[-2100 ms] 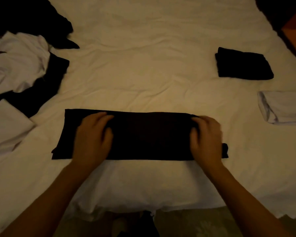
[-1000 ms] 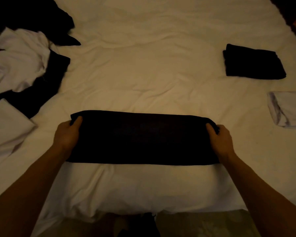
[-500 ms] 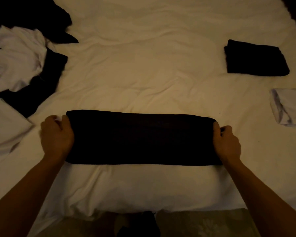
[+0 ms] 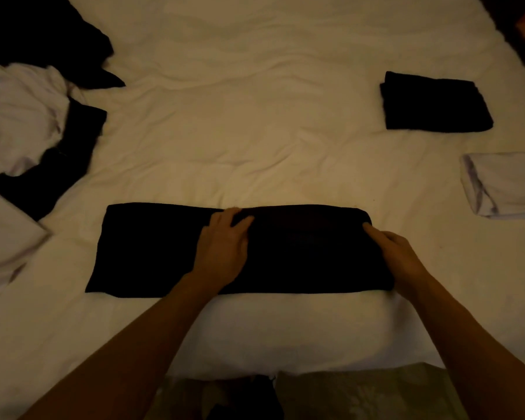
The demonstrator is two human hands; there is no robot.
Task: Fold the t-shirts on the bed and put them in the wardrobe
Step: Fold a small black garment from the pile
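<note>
Left hand had moved from shirt's left end to its middle, lying flat w/ fingers relaxed. Right hand stayed at right end, fingers curled, gripping black t-shirt, a long strip on bed.

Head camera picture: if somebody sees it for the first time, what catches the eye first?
The long black t-shirt, folded into a strip near the bed's front edge, stands out on the white sheet. The left hand presses flat on its middle and the right hand rests at its right end. Next, the folded black shirt at far right and the unfolded pile at left.
</note>
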